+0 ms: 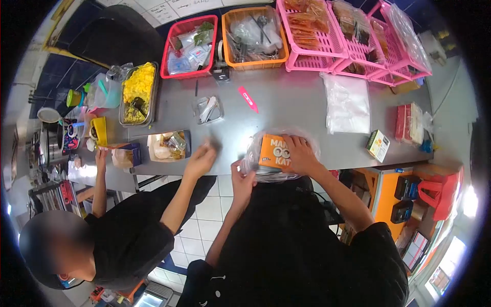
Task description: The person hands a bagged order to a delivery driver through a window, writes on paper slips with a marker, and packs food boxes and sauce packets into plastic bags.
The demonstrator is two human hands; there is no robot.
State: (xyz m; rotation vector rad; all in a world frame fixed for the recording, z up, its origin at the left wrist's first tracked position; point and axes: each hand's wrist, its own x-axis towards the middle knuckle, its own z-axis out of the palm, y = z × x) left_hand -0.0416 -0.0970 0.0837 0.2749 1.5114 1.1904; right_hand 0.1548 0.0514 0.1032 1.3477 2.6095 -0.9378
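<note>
An orange printed box (272,152) lies inside a clear plastic bag (250,159) at the table's front edge. My left hand (243,181) pinches the bag's near left rim between thumb and fingers. Across the right side of the box rests my right hand (304,157), its fingers stretched out over the top. Part of the lettering is covered by that hand. A pink marker-like item (248,99) lies farther back on the table.
A co-worker at left reaches a blurred hand (202,159) near an open food box (169,147). Behind stand a tray of yellow food (139,87), a red basket (164,57), an orange basket (255,65) and pink racks (314,60). Clear bags (348,104) lie at right.
</note>
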